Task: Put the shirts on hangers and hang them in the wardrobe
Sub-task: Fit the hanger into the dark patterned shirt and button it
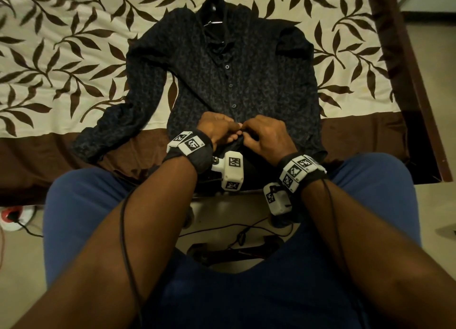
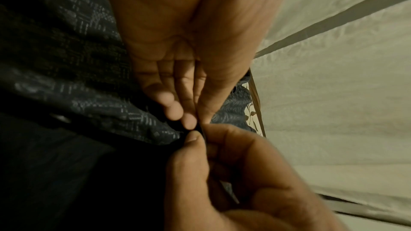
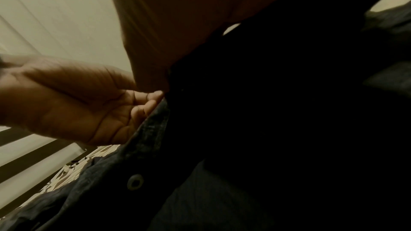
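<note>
A dark patterned shirt [image 1: 222, 82] lies flat, front up, on the bed, sleeves spread to both sides. A thin hanger [image 1: 213, 21] shows inside its collar at the far end. Both hands meet at the lower part of the buttoned front. My left hand [image 1: 233, 129] pinches the shirt's front edge between thumb and fingers; the left wrist view shows the left hand [image 2: 195, 120] up close. My right hand [image 1: 247, 129] pinches the same edge from the other side, fingers curled [image 2: 196, 138]. A fastened button [image 3: 135, 181] sits further up the front strip.
The cream bedsheet [image 1: 74, 57] with brown leaves covers the bed, with a brown band along its near edge. A dark wooden bed frame [image 1: 419, 87] runs down the right. My knees in blue trousers are against the bed. Cables and a white-and-red object [image 1: 12, 217] lie on the floor.
</note>
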A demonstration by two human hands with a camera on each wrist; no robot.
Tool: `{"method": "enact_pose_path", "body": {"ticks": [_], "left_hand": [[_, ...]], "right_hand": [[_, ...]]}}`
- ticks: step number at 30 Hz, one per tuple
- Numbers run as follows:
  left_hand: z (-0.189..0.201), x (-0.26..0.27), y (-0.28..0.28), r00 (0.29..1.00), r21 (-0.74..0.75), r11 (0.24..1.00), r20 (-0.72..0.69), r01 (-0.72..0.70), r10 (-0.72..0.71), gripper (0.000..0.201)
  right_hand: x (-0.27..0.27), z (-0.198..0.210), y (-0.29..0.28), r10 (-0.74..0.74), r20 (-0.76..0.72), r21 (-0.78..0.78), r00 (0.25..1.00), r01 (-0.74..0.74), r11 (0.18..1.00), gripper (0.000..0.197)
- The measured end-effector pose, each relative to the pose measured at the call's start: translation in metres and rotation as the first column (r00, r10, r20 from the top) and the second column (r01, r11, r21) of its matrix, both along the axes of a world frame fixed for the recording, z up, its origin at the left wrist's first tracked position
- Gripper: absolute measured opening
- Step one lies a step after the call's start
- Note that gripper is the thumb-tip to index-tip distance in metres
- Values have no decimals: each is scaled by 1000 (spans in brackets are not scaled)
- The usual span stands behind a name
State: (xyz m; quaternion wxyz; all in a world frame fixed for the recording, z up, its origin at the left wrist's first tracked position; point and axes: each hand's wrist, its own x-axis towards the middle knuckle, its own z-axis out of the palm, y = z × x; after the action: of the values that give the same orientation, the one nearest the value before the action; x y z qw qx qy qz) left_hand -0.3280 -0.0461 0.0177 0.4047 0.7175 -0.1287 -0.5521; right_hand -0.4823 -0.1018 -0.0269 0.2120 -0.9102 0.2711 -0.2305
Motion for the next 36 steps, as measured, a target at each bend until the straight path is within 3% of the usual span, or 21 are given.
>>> {"method": "enact_pose_path", "body": {"ticks": [7, 16, 26, 29, 32, 36], "left_hand": [[-1, -6, 0, 995, -4, 997, -67, -74, 73, 21], [0, -14, 0, 983, -59, 987, -118, -148, 140, 19], [-3, -17, 3, 973, -125, 970, -126, -210, 195, 22], [-2, -16, 3, 968, -140, 961, -111, -238, 223, 23], [-2, -16, 5, 977, -152, 966, -68, -210, 202, 24], [-6, -15, 6, 990, -179, 976, 51, -123, 134, 22]], "right_hand": [[3, -5, 4, -150, 85, 17, 985, 149, 989, 4], [8, -4, 13, -349, 133, 73, 927, 342, 937, 13], [2, -8, 13, -237, 177, 65, 955, 229, 971, 4], [2, -1, 16, -256, 204, 202, 945, 215, 955, 7], [5, 7, 14, -398, 208, 497, 893, 254, 830, 9], [8, 9, 3, -412, 145, 654, 900, 225, 722, 10]]}}
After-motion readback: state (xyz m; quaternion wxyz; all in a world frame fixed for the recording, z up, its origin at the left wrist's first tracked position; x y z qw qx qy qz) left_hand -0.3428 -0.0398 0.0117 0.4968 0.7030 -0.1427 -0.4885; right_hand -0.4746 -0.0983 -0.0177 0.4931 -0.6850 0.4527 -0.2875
